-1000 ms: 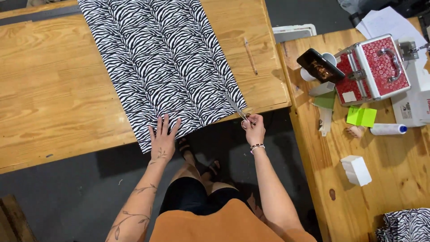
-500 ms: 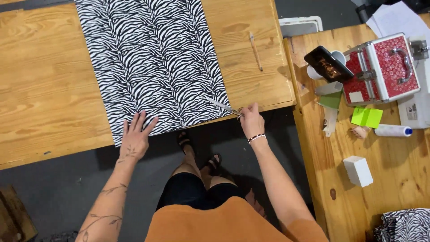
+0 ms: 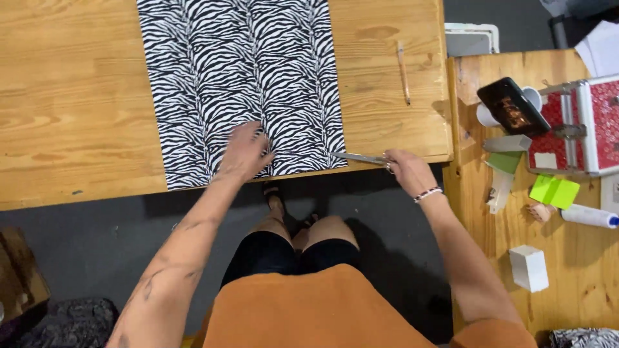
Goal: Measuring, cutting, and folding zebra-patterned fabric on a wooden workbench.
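We see a wooden table point(image 3: 71, 116) bearing zebra-print fabric point(image 3: 238, 84), a pencil point(image 3: 403, 72) and scissors point(image 3: 361, 158) at its near edge.

Left hand point(image 3: 244, 151) flat on zebra-print fabric point(image 3: 238, 77); right hand point(image 3: 407, 171) holds scissors point(image 3: 361, 157) at its edge

Bare wood point(image 3: 71, 96) flanks the fabric point(image 3: 238, 71) — right side (pencil point(image 3: 403, 72)) narrower.

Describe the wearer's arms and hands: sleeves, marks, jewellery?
Both arms are bare, with no sleeves in view. The left forearm carries dark line tattoos running toward the left hand. A beaded bracelet circles the wrist of the right hand. No gloves.
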